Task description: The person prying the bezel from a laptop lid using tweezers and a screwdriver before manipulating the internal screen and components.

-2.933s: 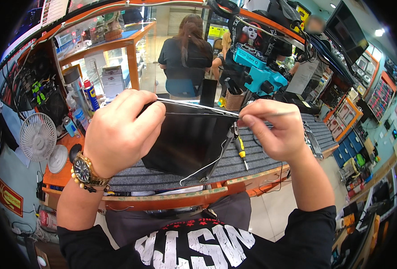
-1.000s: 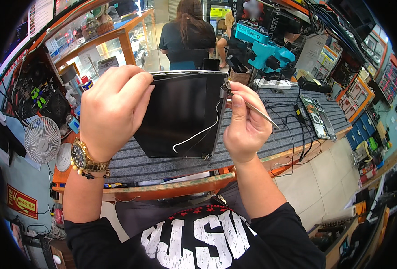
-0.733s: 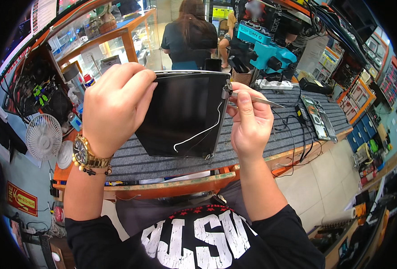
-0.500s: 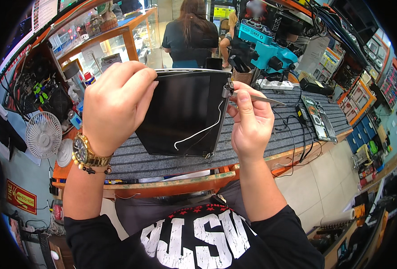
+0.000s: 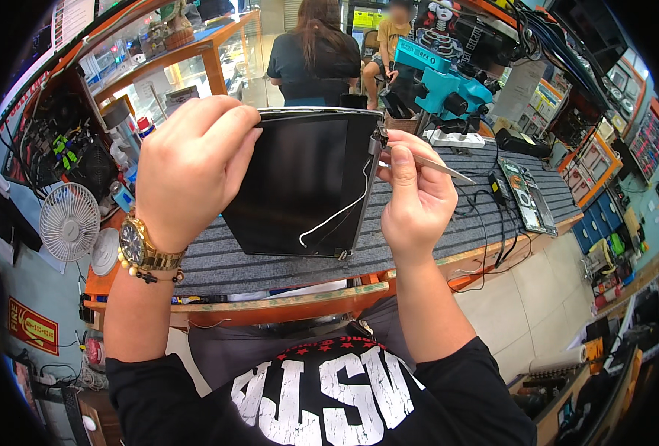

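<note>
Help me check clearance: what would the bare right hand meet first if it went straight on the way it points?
Probably the grey metal hinge at the right edge of the flat black screen panel; the right hand looks close, though depth is unclear.

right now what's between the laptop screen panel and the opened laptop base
In the head view: the right hand with a slim metal tool, then black cables across the ribbed gray mat.
</note>
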Motion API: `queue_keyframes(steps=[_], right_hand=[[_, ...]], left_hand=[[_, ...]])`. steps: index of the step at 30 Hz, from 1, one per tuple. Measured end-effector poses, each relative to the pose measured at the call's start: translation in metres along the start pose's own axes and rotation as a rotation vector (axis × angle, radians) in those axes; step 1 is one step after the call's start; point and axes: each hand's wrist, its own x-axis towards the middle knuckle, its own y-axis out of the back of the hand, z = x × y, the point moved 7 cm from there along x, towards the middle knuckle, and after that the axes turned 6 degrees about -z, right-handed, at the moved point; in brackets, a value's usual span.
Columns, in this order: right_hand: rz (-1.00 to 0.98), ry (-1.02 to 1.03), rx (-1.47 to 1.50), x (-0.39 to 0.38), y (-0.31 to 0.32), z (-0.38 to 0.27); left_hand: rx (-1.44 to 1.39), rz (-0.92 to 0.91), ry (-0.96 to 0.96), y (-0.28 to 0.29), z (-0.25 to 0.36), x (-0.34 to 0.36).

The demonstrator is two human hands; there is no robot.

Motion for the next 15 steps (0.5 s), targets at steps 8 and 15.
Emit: queue_keyframes(steps=[8, 15], right_hand=[[-0.027, 0.089, 0.0, 0.004, 0.003, 0.005], [-0.13, 0.389, -0.295, 0.003, 0.003, -0.004]], left_hand=[[-0.004, 0.015, -0.018, 0.001, 0.002, -0.002], [-0.019, 0.019, -0.019, 0.002, 0.001, -0.003]])
